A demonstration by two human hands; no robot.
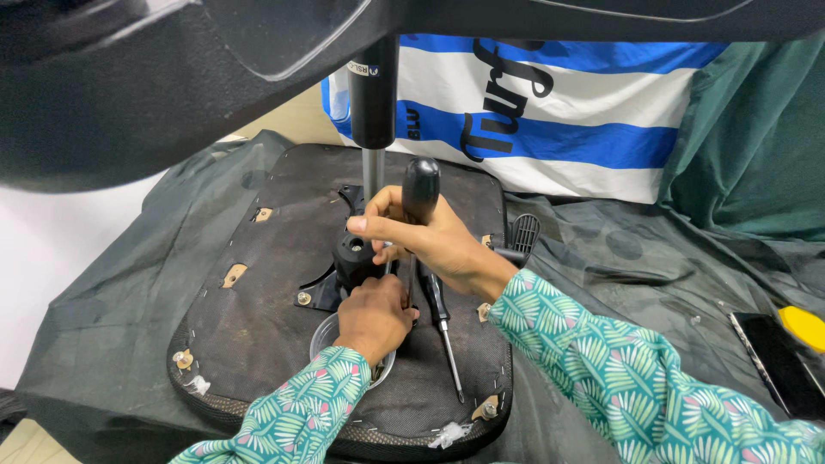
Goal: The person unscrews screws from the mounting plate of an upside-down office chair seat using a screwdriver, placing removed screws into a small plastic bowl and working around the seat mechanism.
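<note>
Dark cloth under upturned chair seat (258,326); right hand (438,241) clamped on screwdriver (420,193), left hand (374,316) closed steadying its shaft—keep it vertical, press firmly.

Dark green drape (756,129), blue-white striped banner (584,112)

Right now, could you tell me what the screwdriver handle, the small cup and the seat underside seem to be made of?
Screwdriver handle: smooth black plastic or rubber, faint sheen. Small cup: clear thin plastic, see-through rim. Seat underside: matte dark fabric, probably over a board, stapled along the edge.
</note>
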